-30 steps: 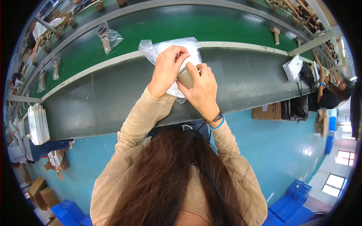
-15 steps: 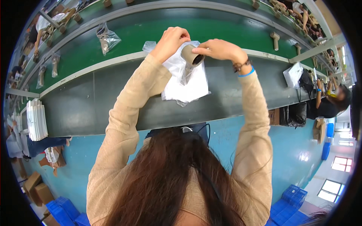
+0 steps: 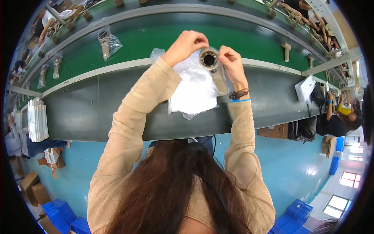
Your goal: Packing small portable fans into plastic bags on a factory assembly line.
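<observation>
Both my arms reach forward over the grey worktable [image 3: 89, 113]. My left hand [image 3: 186, 45] and my right hand [image 3: 230, 62] hold the mouth of a clear plastic bag [image 3: 194, 91] between them. A tan cylindrical part [image 3: 212, 64] with a dark round hole at its end sits in the bag's opening, between my fingers. The bag hangs down from my hands over the table. My long brown hair fills the lower middle of the view.
A green conveyor belt [image 3: 156, 39] runs behind the table with bagged parts [image 3: 107, 41] and bare tan parts [image 3: 286, 50] on it. A stack of white bags [image 3: 37, 121] lies at the table's left end. Another person [image 3: 339, 115] works at far right. Blue crates and cardboard boxes stand on the blue floor.
My hands lifted from the table and moved forward with the bag and part. The part's open end now faces the camera and the bag hangs lower.
</observation>
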Motion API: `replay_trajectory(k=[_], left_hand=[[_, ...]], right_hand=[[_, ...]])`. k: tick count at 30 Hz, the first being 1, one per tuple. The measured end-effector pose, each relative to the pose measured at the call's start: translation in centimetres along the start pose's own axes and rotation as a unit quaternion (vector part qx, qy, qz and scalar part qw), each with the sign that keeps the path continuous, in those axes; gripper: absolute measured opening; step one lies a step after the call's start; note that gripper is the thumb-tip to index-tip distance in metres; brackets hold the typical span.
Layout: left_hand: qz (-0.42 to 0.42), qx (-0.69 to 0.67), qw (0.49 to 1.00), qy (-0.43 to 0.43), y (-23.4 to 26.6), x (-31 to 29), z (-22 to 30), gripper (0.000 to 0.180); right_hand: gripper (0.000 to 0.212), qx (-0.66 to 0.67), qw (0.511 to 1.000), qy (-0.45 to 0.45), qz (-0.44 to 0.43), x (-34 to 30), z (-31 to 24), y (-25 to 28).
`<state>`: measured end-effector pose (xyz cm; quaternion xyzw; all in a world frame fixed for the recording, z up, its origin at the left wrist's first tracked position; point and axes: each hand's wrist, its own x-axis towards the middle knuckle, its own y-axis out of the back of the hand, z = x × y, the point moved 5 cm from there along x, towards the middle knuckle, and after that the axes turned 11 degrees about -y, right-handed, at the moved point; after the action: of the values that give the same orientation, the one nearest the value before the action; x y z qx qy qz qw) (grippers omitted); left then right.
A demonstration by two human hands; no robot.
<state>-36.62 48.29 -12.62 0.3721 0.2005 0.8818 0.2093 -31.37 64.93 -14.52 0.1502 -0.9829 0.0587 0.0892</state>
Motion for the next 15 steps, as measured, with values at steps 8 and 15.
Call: replay_trajectory(k=[8,15], left_hand=[[0.012,0.050,0.995,-0.087,-0.6,1.2,2.6,0.014],[0.030,0.046,0.994,-0.100,1.2,2.8,3.0,0.016]], right_hand=[[0.009,-0.187,0.981,0.014,0.043,0.3,-4.3,0.3],[0.008,-0.125,0.989,0.025,0.068,2.8,-3.4,0.1]])
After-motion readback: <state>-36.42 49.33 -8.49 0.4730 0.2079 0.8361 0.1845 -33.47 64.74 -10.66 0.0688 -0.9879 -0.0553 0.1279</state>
